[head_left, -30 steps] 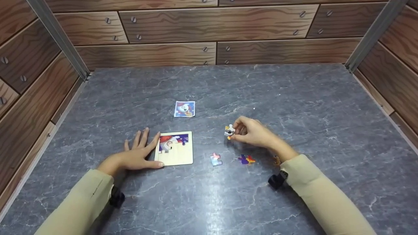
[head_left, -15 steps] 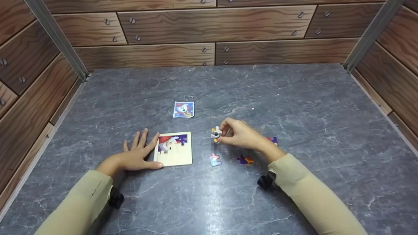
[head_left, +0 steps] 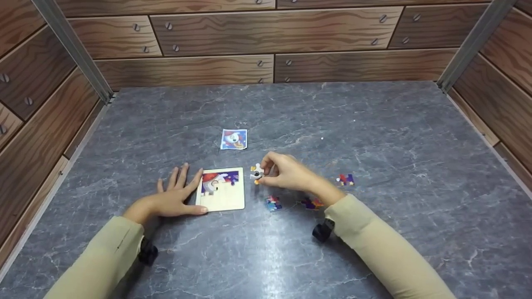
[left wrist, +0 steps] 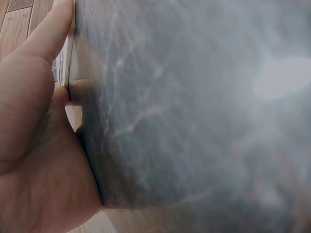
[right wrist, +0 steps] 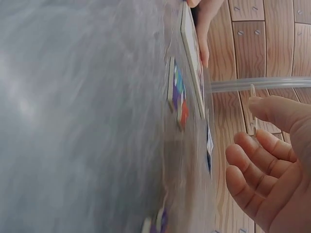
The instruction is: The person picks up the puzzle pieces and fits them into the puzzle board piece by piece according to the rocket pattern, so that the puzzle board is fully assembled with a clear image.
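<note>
My right hand [head_left: 286, 172] pinches a white and orange puzzle piece [head_left: 257, 173] by its edge, raised above the table just right of the puzzle board [head_left: 226, 199]. In the right wrist view that puzzle piece [right wrist: 253, 111] appears edge-on between thumb and fingers. Spread along the board's left side, my left hand [head_left: 176, 195] rests with straight fingers, its thumb on the lower left corner. Several joined pieces fill the upper and left part of the board, showing a red hat and a white face; the rest of its tray is bare pale wood.
Loose on the table lie a blue and red puzzle piece [head_left: 273, 203], a purple and orange piece [head_left: 311, 203] partly under the right forearm, and a red and purple piece [head_left: 346, 179]. A small picture card [head_left: 234, 139] lies behind the board. Wood-patterned walls [head_left: 212, 35] enclose the table.
My right hand has moved left with the white and orange puzzle piece, closer to the board. The red and purple piece has come into view behind the arm. The left hand has stayed put.
</note>
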Tool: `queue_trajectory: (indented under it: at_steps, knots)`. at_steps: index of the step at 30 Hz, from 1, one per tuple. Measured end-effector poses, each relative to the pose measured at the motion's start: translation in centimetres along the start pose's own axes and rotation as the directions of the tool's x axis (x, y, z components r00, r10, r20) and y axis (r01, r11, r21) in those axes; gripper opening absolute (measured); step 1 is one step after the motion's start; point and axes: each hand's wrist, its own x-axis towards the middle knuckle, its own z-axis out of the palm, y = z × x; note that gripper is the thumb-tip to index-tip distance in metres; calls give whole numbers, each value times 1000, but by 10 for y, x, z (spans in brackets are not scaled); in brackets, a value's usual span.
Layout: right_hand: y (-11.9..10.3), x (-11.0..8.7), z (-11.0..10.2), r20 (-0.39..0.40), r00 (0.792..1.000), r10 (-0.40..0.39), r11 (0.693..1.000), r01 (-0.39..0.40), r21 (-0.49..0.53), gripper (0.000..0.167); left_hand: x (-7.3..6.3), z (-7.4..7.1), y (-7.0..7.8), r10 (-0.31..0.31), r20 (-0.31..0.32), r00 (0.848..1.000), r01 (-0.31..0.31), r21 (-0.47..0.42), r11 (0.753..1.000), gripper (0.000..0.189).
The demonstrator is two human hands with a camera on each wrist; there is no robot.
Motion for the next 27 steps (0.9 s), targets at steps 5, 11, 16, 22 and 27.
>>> queue_trajectory:
  at_steps: [5, 11, 16, 22, 27]
  knots:
    - [-6, 7, 9, 14, 1000, -12, 1000, 12, -8, 28, 0, 0, 1, -7, 7, 1000, 7, -8, 1000, 103]
    - [-14, 18, 20, 17, 999, -44, 999, 44, 3, 28, 0, 0, 1, -11, 7, 1000, 11, -13, 1000, 104]
    - [-20, 26, 30, 32, 997, -68, 998, 68, -4, 27, 1, 0, 0, -15, 5, 1000, 15, -7, 1000, 104]
    - [-28, 36, 40, 64, 996, -57, 998, 58, -17, 26, 2, 1, 0, -16, -4, 1000, 16, -4, 1000, 104]
    - [-30, 42, 48, 70, 996, -52, 998, 54, -35, 27, 2, 1, 0, -9, -13, 1000, 9, -1, 1000, 104]
